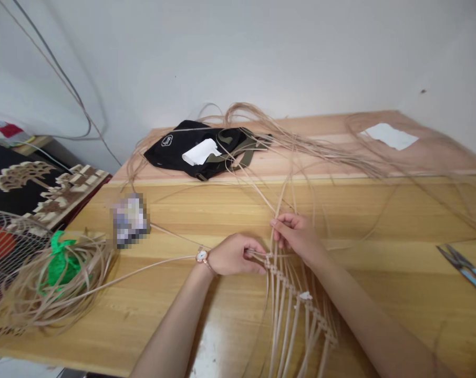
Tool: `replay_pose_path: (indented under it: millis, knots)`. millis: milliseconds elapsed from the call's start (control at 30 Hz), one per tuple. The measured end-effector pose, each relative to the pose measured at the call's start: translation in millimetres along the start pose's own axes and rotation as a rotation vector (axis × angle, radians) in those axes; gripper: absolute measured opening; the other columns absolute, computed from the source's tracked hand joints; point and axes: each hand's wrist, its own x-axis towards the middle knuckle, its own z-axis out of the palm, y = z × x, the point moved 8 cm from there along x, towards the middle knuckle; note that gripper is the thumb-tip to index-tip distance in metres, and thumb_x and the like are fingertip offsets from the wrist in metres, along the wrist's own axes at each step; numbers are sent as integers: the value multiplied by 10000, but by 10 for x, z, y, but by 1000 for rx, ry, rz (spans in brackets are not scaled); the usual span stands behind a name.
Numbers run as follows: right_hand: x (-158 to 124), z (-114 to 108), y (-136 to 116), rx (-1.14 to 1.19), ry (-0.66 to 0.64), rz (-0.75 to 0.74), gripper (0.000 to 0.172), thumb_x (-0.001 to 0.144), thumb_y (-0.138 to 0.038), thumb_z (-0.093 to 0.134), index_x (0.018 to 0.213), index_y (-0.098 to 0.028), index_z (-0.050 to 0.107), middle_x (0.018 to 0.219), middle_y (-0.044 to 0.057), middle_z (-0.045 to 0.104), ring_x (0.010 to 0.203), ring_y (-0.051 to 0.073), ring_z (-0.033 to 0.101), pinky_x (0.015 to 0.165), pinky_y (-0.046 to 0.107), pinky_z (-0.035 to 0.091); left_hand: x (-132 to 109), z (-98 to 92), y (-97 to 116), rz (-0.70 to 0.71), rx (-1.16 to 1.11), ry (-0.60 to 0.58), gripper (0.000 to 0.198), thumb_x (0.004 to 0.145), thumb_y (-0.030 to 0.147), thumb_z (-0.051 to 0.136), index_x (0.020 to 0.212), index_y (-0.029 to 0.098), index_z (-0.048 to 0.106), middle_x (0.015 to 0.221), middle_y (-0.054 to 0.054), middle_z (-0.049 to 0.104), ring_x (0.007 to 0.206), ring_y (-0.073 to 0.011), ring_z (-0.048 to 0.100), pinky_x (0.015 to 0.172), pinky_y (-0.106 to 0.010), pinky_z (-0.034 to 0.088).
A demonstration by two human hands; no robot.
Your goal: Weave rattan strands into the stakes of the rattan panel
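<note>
On a wooden table (pixel 380 220), a person's left hand (pixel 234 255), fingers curled shut, pinched the top edge of a flat cane weave (pixel 297 310) at mid-table, while the right hand (pixel 297 236) just beside it gripped upright strands (pixel 278 209) between closed fingertips; a cane coil (pixel 52 278) lay far left, scissors (pixel 466 270) far right.

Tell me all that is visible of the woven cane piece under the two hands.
The woven cane piece is pale tan: thin flat strips lie side by side, crossed by a plaited band that runs diagonally. A small white scrap sits on it. It lies flat on the wooden table. The left hand pinches the band's end; the right hand grips strips above.
</note>
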Motion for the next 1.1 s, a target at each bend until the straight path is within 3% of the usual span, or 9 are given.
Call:
replay_pose_path:
  millis: [133,333,500,667,800,933,1100]
  knots:
    - [2,9,-1,-8,0,-14,260,705,-389,524,570,-171,478,449,-52,514,320,48,438,316,145,270,-9,5,46,6,128,-3,291,626,357,626,779,110,637,658,-7,588,570,-70,464,519,-149,337]
    - [-17,50,-49,-11,-26,-43,256,730,-368,501,572,-168,470,449,-57,506,321,44,421,337,148,277,-64,-7,202,87,143,18,289,636,375,619,755,112,643,605,11,521,556,-62,403,510,-144,316]
    - [-47,64,-106,5,-42,-69,255,744,-358,483,576,-168,464,452,-60,498,325,45,416,354,156,297,-77,28,271,87,-100,21,328,681,365,578,893,115,604,731,-26,569,629,-90,474,595,-178,384]
    - [-62,77,-148,21,-46,-111,251,751,-374,469,603,-171,482,454,-59,498,330,50,419,350,160,298,70,4,189,-53,-345,162,336,692,380,559,845,81,557,634,-6,517,539,-62,456,536,-183,385]
    - [-46,72,-141,12,-38,-156,292,758,-406,460,587,-171,485,452,-51,499,343,53,430,362,164,321,165,94,175,-34,-511,106,295,622,342,635,729,93,520,556,23,510,470,-44,448,476,-162,348]
    - [-22,36,-132,-27,-48,-189,320,795,-422,390,696,-163,548,499,-20,554,387,78,487,369,175,340,138,128,6,-140,-605,120,314,601,364,646,701,97,513,571,-13,574,495,-84,522,494,-195,390]
    - [-71,-32,-252,-125,-57,-262,279,801,-376,414,814,-162,592,650,9,608,533,101,543,512,206,417,93,120,-21,-132,-660,103,286,619,345,634,687,93,519,623,-58,625,530,-110,567,504,-203,404]
